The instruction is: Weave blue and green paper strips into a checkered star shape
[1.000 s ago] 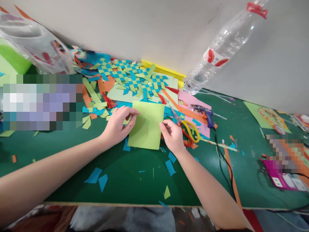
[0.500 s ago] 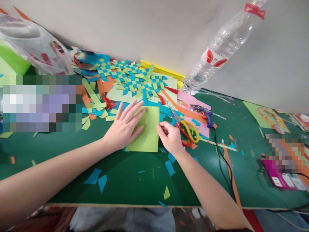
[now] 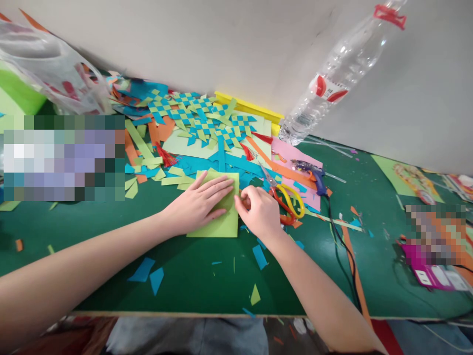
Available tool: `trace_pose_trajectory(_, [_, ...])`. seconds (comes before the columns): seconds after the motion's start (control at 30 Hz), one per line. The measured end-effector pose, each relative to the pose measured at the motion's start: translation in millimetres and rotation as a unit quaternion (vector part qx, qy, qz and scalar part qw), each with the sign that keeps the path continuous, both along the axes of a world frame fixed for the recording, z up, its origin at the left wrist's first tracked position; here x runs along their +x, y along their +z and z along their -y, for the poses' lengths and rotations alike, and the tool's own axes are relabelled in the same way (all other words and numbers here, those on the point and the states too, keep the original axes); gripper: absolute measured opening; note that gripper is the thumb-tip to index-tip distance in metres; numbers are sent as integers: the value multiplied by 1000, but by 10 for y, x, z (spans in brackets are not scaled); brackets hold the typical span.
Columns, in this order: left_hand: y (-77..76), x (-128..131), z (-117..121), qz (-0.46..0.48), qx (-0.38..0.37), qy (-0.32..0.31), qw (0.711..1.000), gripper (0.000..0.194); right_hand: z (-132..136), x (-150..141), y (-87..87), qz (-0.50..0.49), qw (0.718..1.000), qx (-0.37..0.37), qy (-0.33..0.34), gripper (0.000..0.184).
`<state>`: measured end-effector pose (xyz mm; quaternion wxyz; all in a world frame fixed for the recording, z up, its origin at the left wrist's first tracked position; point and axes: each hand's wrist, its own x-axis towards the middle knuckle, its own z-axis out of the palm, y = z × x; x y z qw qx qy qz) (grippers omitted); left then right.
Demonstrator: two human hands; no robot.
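Note:
A light green sheet of paper [image 3: 231, 219], apparently folded, lies near the middle of the green table. Flat across its upper left part rests my left hand [image 3: 201, 204], fingers stretched out and palm down. My right hand [image 3: 260, 212] is curled, with thumb and index finger pinched at the paper's right edge. Just beyond the right hand are scissors [image 3: 290, 202] with yellow and orange-red handles. Blue and light green woven paper pieces [image 3: 201, 118] are heaped behind the sheet, with red tassels [image 3: 166, 155] beside them.
A clear plastic bottle [image 3: 332, 84] stands by the wall. To its lower right, a blue glue gun [image 3: 320, 183] with a black cord lies on pink paper [image 3: 314, 199]. A plastic bag [image 3: 55, 64] stands at far left. Blue paper scraps [image 3: 259, 257] dot the table [image 3: 207, 296].
The green sheet has shifted slightly left and toward me. My left hand has moved right and down, now flatter on it; the right hand's fingers stay by its right edge.

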<state>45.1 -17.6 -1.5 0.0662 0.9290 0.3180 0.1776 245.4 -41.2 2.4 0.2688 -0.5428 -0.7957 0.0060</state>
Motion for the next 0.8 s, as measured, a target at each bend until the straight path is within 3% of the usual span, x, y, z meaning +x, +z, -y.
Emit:
trace_pose_trajectory(0.1, [-14, -2, -7, -2, -13, -6, 1000, 55, -8, -6, 30, 22, 999, 21, 40, 22])
trace_pose_trajectory(0.23, [-29, -7, -13, -5, -16, 1, 1000, 54, 17, -40, 61, 72, 994, -2, 79, 41])
trace_pose_trajectory(0.37, [-34, -11, -18, -14, -22, -2, 1000, 54, 46, -62, 54, 121, 989, -27, 80, 51])
trace_pose_trajectory(0.8, [-28, -15, -28, -16, -43, -1, 999, 51, 41, -48, -1, 159, 981, -78, 80, 58])
